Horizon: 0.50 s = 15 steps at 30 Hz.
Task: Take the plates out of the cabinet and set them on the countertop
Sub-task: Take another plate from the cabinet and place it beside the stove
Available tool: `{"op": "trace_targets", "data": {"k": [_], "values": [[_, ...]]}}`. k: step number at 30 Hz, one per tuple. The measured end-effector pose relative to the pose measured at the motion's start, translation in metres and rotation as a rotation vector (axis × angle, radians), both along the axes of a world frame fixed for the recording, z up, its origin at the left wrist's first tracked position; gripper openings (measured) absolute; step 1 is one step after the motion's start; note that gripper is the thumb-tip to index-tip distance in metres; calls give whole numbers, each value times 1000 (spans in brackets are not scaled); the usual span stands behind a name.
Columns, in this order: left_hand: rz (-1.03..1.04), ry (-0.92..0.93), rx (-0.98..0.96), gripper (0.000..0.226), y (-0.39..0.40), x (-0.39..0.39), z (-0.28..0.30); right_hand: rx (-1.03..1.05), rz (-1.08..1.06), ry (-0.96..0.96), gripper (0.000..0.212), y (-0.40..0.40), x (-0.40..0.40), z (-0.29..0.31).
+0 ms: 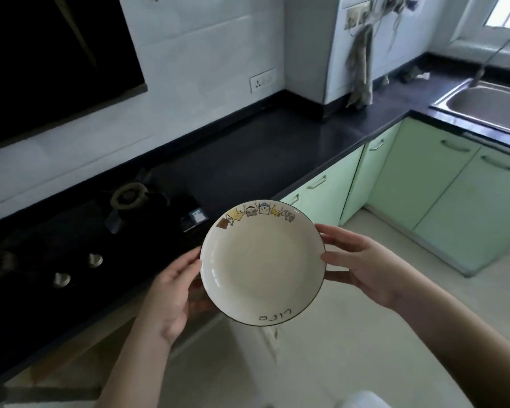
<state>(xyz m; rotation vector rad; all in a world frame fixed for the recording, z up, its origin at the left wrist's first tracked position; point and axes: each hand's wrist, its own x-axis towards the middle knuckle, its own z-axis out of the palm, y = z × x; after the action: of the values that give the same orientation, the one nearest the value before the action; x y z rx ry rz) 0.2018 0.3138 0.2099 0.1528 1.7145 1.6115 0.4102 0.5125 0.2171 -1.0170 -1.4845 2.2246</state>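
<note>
A cream plate (262,265) with a thin dark rim was held in the air between both hands, in front of the person and just off the front edge of the black countertop (262,148). Small cartoon figures ran along its far rim, and short handwritten-style lettering sat on the near rim, upside down to the camera and too unclear to read with certainty. The left hand (171,293) gripped the plate's left edge, thumb against the rim and fingers curled beneath it. The right hand (362,267) clasped the right edge, thumb on the rim above and fingers bent around it below. To the left lay a black gas stove (80,240) with two metal knobs (77,269), sunk into the countertop. A white wall socket (262,80) sat on the tiled wall behind. Pale green cabinets (442,184) stood under the counter, and a steel sink (489,106) was at the far right, with a grey cloth (359,69) hanging on the wall near it
</note>
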Motion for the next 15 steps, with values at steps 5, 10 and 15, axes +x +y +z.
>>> {"op": "trace_targets", "data": {"k": [5,10,15], "values": [[-123,-43,-16,29,60,-7,-4,-51,-89,19,48,40,17,-7],[-180,-31,-54,31,123,-3,-7,-67,-83,35,51,103,29,-17],[-155,-57,-49,36,189,8,-11,-65,-58,51,49,180,36,-26]]}}
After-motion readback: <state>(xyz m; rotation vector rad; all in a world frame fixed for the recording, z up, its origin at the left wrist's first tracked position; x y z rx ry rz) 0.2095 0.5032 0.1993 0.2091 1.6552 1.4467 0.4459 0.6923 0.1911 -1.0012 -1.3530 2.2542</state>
